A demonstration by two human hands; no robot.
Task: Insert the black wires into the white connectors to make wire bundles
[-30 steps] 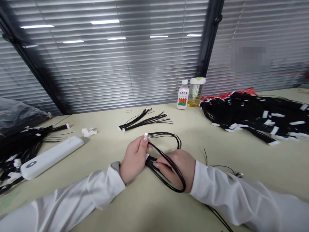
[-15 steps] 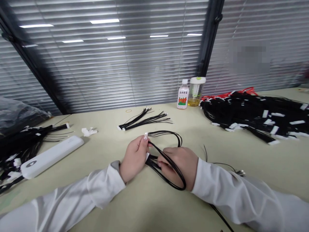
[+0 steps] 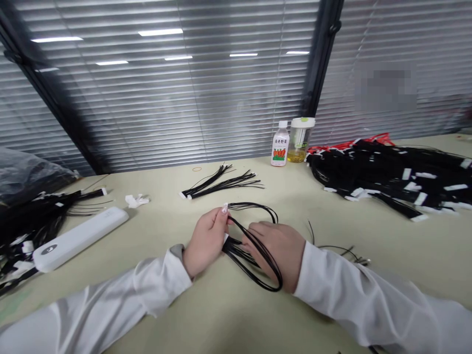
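Note:
My left hand [image 3: 206,242] is closed on a black wire harness [image 3: 232,247], pinching its white connector ends between thumb and fingers. From there the wires bend rightward in a loop above the table. Inside that loop, my right hand [image 3: 280,248] has its fingers curled on several of the wires. Its fingertips are partly hidden behind the strands and the back of the hand. Loose wire ends [image 3: 359,259] stick out beyond the right wrist. Two more black wire bundles [image 3: 228,184] with white connectors lie just past my hands.
To the left are a white power bank [image 3: 81,239], a pile of black wires [image 3: 47,216] and white scraps [image 3: 136,200]. A bottle [image 3: 280,145] and a lidded cup [image 3: 300,142] stand at the back by the blinds. A large heap of harnesses [image 3: 379,169] covers the right side.
My right hand has shifted slightly along the wires, and the strands by its fingers are more spread. The loose ends past my right wrist have moved. My left hand keeps nearly the same place.

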